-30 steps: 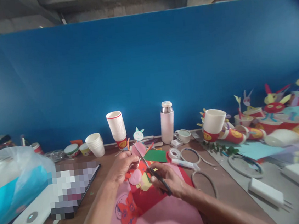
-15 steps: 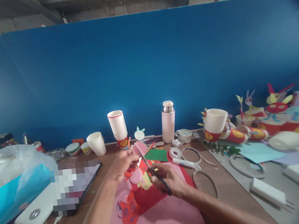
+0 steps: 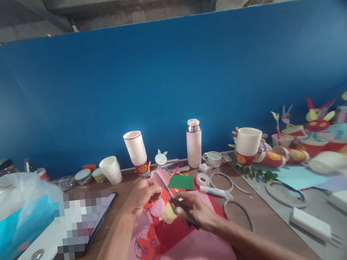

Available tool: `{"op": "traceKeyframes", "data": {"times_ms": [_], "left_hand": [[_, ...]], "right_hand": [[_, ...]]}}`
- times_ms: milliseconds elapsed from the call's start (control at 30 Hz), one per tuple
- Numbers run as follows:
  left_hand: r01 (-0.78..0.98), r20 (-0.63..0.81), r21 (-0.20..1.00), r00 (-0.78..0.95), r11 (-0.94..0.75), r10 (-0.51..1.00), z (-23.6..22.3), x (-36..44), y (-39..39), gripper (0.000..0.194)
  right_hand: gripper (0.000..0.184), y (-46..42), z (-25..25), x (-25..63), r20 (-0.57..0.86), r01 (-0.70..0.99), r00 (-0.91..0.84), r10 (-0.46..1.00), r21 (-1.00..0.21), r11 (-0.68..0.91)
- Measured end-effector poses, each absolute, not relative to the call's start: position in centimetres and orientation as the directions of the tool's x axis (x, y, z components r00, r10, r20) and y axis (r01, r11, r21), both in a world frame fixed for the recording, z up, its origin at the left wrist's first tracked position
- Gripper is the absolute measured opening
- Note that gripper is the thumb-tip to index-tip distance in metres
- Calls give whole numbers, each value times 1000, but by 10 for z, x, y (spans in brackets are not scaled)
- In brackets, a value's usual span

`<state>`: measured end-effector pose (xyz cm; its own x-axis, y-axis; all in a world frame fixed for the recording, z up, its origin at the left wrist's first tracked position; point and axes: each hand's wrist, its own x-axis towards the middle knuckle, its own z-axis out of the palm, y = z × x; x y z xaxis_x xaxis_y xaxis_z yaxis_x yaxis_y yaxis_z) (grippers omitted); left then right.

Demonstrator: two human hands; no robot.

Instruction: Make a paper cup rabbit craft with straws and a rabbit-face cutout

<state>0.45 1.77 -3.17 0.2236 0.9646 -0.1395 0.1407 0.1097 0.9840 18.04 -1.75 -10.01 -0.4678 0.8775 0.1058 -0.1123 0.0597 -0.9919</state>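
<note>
My left hand (image 3: 141, 197) pinches a pink paper disc (image 3: 162, 177) at the edge of a bunch of small coloured paper pieces. My right hand (image 3: 195, 212) is shut on the handles of black-handled scissors (image 3: 177, 202). Their steel blades point up and left, reaching the pink disc. Below both hands lies a red paper sheet (image 3: 168, 234) on a larger pink sheet (image 3: 189, 256). A cut red paper figure (image 3: 150, 254) sits near its left side. Where the blades meet the paper is partly hidden by my fingers.
A wooden table holds a green paper sheet (image 3: 180, 182), tape roll (image 3: 202, 180), glue stick (image 3: 212, 191), stacked paper cups (image 3: 135, 148), pale pink flask (image 3: 194, 143), and paper hoops (image 3: 236, 216). Decorated cup crafts stand right. A blurred tablet (image 3: 85, 222) and plastic bag (image 3: 22, 195) lie left. A blue wall stands behind.
My hands and the scissors have shifted only slightly, and the view has tilted a little. Nothing has visibly been let go of or picked up.
</note>
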Motion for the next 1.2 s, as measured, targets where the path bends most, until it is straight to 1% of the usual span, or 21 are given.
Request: {"op": "traceKeyframes", "data": {"times_ms": [233,367,467,567,667,767,833,1033,1200], "left_hand": [[172,-157,978,260,114,953,-30,1,18,10],[176,-165,977,278,119,946,-30,-1,19,10],[169,-174,977,288,129,942,-29,-1,19,15],[136,-184,980,308,149,933,-29,3,18,20],[54,-159,987,302,150,940,-32,9,18,21],[-32,-146,986,289,161,946,-38,13,19,20],[-54,-153,983,292,176,944,-40,14,20,18],[-25,-164,984,271,177,948,-39,10,22,11],[-17,-165,984,282,177,945,-43,6,24,10]], "right_hand": [[41,-18,-98,180,75,-69,-465,882,-996,48],[39,-17,-101,180,64,-79,-476,877,-996,29],[38,-16,-104,179,87,-96,-458,885,-994,48],[39,-15,-103,179,114,-113,-419,901,-991,73],[40,-16,-100,179,125,-134,-391,912,-988,78],[42,-17,-98,178,129,-143,-372,919,-986,81],[42,-17,-99,178,130,-149,-375,918,-986,78],[39,-15,-106,177,132,-190,-412,902,-980,56],[40,-19,-103,176,97,-194,-432,897,-981,12]]}}
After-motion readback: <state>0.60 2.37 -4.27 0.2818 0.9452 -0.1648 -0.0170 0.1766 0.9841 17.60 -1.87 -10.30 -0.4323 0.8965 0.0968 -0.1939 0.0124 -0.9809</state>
